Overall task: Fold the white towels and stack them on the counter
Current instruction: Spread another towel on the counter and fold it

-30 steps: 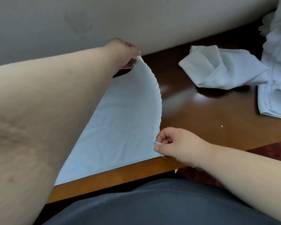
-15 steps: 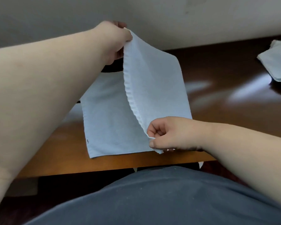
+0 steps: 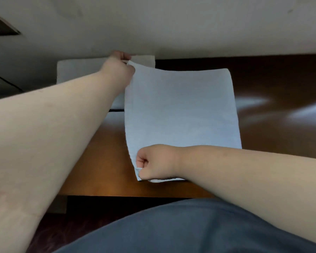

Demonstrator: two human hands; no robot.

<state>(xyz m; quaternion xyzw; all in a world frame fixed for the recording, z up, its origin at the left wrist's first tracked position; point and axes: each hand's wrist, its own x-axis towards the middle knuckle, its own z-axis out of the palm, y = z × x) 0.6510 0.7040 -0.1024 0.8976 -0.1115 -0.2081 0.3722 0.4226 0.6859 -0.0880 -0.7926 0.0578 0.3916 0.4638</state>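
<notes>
On the counter (image 3: 102, 161), white towel (image 3: 181, 110) folded flat, both hands' fingers pinching left corners

Looks like a room in a home or a hotel; I cannot tell which. I am at a dark, polished wooden counter (image 3: 281, 84) that shows soft window-like glare on its glossy top. It is pushed against a plain pale wall (image 3: 171, 24). A stack of folded white cloth (image 3: 80, 73) sits at the back left by the wall, and a white towel (image 3: 181, 110) lies in front of me, linen rather than tools or paperwork. Dark reddish floor covering (image 3: 49, 238) shows below the counter edge.
</notes>
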